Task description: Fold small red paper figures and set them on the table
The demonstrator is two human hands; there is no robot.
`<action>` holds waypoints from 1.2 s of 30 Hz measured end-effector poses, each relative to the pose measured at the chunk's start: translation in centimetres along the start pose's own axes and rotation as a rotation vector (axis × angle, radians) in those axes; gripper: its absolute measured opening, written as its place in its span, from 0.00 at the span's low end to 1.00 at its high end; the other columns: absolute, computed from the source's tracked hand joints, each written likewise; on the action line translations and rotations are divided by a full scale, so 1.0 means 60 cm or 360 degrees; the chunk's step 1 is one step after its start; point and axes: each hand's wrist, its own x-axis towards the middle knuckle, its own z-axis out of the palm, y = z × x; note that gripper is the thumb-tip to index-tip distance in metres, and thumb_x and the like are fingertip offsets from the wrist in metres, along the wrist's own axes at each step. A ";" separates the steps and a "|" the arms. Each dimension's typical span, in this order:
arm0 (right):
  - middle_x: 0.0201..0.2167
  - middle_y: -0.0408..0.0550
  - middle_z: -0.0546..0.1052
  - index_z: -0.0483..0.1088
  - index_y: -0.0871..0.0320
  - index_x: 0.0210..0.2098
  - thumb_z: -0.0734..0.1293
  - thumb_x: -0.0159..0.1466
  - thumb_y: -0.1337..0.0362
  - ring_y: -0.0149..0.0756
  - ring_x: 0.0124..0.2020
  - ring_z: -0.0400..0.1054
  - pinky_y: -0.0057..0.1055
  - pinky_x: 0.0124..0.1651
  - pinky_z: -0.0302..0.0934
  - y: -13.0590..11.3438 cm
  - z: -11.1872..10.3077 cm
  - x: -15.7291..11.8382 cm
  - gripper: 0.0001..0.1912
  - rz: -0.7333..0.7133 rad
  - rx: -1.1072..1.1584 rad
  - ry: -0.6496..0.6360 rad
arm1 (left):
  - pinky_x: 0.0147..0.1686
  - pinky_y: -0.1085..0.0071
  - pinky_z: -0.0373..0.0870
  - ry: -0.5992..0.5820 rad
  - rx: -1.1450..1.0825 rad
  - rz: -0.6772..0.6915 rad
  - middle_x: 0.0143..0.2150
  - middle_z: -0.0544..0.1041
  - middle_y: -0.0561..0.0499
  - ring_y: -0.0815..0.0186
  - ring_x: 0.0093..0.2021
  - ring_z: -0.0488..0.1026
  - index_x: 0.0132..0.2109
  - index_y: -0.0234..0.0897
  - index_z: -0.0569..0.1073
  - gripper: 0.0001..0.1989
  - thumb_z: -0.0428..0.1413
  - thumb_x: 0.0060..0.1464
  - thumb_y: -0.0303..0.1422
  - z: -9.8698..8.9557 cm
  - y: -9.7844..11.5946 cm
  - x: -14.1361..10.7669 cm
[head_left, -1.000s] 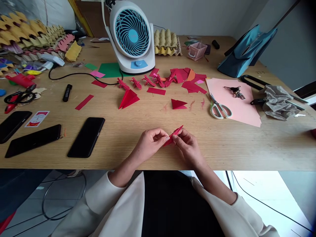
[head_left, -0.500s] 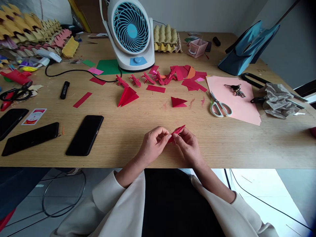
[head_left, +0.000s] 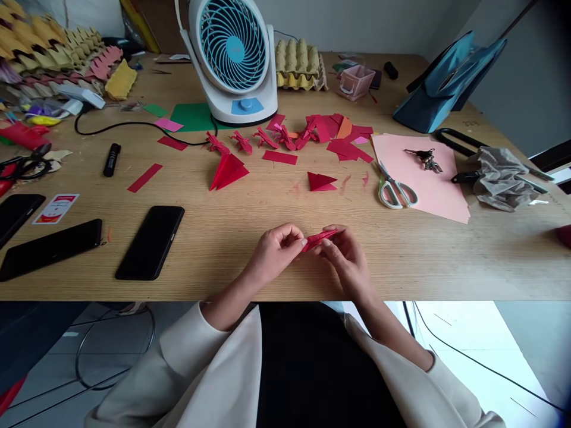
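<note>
A small piece of folded red paper (head_left: pixel 317 239) is held just above the table between both of my hands. My left hand (head_left: pixel 279 252) pinches its left end between thumb and forefinger. The right end is gripped by my right hand (head_left: pixel 345 257), whose fingers partly cover it. Beyond my hands lie a red folded paper triangle (head_left: pixel 322 182) and a larger red folded paper shape (head_left: pixel 228 171). Several small red folded paper figures (head_left: pixel 242 142) sit in a row farther back, beside a pile of red paper pieces (head_left: pixel 348 148).
White-handled scissors (head_left: pixel 396 189) rest by pink paper sheets (head_left: pixel 441 196) on the right. A black phone (head_left: pixel 150 242) lies left of my hands, with other phones farther left. At the back stand a fan (head_left: pixel 241 65), egg cartons (head_left: pixel 298 62) and a blue bag (head_left: pixel 439 89).
The folded red paper has turned to lie flatter between my hands. My right hand has moved slightly right, its fingers shifted along the paper. The whole view has shifted a little.
</note>
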 end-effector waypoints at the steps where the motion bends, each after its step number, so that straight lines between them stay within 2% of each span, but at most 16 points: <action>1: 0.38 0.46 0.75 0.65 0.53 0.48 0.68 0.66 0.57 0.35 0.36 0.71 0.35 0.40 0.66 -0.002 -0.009 -0.003 0.13 -0.0135 -0.0195 0.0103 | 0.27 0.77 0.71 -0.0045 -0.0037 -0.0047 0.28 0.70 0.55 0.72 0.28 0.68 0.30 0.36 0.69 0.09 0.57 0.55 0.35 -0.003 0.002 0.003; 3: 0.45 0.51 0.73 0.65 0.53 0.50 0.68 0.66 0.61 0.39 0.43 0.70 0.38 0.42 0.65 -0.006 -0.025 -0.011 0.14 -0.0522 -0.0709 0.0290 | 0.27 0.77 0.71 -0.0140 -0.0077 -0.0122 0.28 0.70 0.55 0.72 0.28 0.68 0.30 0.36 0.69 0.09 0.57 0.54 0.35 -0.009 0.006 0.010; 4: 0.46 0.53 0.72 0.66 0.53 0.50 0.68 0.66 0.63 0.41 0.45 0.69 0.39 0.43 0.64 -0.008 -0.032 -0.014 0.13 -0.0724 -0.0988 0.0289 | 0.26 0.77 0.70 -0.0185 -0.0075 -0.0147 0.28 0.70 0.55 0.72 0.28 0.68 0.31 0.35 0.70 0.09 0.58 0.53 0.36 -0.010 0.007 0.014; 7: 0.43 0.53 0.73 0.68 0.54 0.48 0.68 0.66 0.65 0.43 0.42 0.67 0.41 0.43 0.61 -0.011 -0.043 -0.017 0.11 -0.1180 -0.1685 0.0017 | 0.25 0.77 0.68 -0.0303 -0.0004 -0.0179 0.27 0.71 0.55 0.72 0.26 0.67 0.31 0.35 0.72 0.10 0.59 0.53 0.38 -0.009 0.004 0.027; 9: 0.40 0.52 0.74 0.70 0.55 0.46 0.67 0.67 0.66 0.41 0.37 0.65 0.40 0.41 0.58 -0.010 -0.044 -0.012 0.07 -0.1335 -0.1939 -0.0155 | 0.23 0.77 0.64 -0.0357 0.0108 -0.0140 0.25 0.72 0.55 0.73 0.25 0.66 0.31 0.35 0.73 0.11 0.60 0.53 0.39 -0.005 -0.001 0.035; 11: 0.37 0.51 0.75 0.70 0.56 0.43 0.65 0.68 0.68 0.39 0.35 0.63 0.38 0.38 0.56 -0.007 -0.044 -0.005 0.04 -0.1410 -0.2039 -0.0256 | 0.23 0.76 0.61 -0.0366 0.0261 -0.0074 0.24 0.73 0.54 0.72 0.24 0.66 0.30 0.35 0.75 0.10 0.61 0.53 0.38 -0.001 -0.004 0.042; 16: 0.36 0.51 0.74 0.72 0.58 0.38 0.63 0.69 0.72 0.38 0.34 0.62 0.36 0.38 0.56 0.004 -0.049 0.004 0.06 -0.1432 -0.2067 -0.0429 | 0.27 0.73 0.61 -0.0309 0.0745 0.0080 0.26 0.77 0.54 0.68 0.27 0.70 0.29 0.37 0.76 0.06 0.60 0.53 0.31 0.008 0.004 0.043; 20: 0.36 0.51 0.74 0.72 0.59 0.36 0.61 0.70 0.71 0.38 0.35 0.62 0.35 0.40 0.58 0.014 -0.049 -0.001 0.09 -0.1312 -0.2011 -0.0520 | 0.31 0.70 0.62 -0.0244 0.1114 0.0176 0.29 0.76 0.53 0.66 0.30 0.71 0.28 0.37 0.74 0.07 0.59 0.54 0.26 0.015 0.002 0.033; 26: 0.38 0.52 0.75 0.73 0.58 0.38 0.61 0.70 0.71 0.39 0.36 0.63 0.37 0.41 0.59 0.016 -0.046 -0.011 0.09 -0.1112 -0.1977 -0.0576 | 0.37 0.70 0.66 -0.0143 0.1082 0.0554 0.34 0.75 0.53 0.66 0.35 0.71 0.36 0.37 0.72 0.08 0.56 0.56 0.19 0.008 -0.030 0.007; 32: 0.38 0.52 0.75 0.72 0.59 0.39 0.62 0.70 0.71 0.40 0.36 0.64 0.37 0.40 0.60 0.010 -0.046 -0.010 0.07 -0.1094 -0.1991 -0.0579 | 0.42 0.68 0.69 -0.0186 0.1120 0.0838 0.38 0.76 0.49 0.65 0.40 0.72 0.43 0.36 0.75 0.10 0.50 0.63 0.22 -0.013 -0.044 -0.022; 36: 0.38 0.52 0.75 0.72 0.58 0.41 0.62 0.70 0.70 0.40 0.37 0.65 0.37 0.41 0.62 0.008 -0.044 -0.010 0.07 -0.0996 -0.1931 -0.0594 | 0.44 0.66 0.70 -0.0178 0.1288 0.0932 0.38 0.75 0.48 0.64 0.40 0.71 0.42 0.36 0.75 0.08 0.51 0.64 0.24 -0.011 -0.047 -0.028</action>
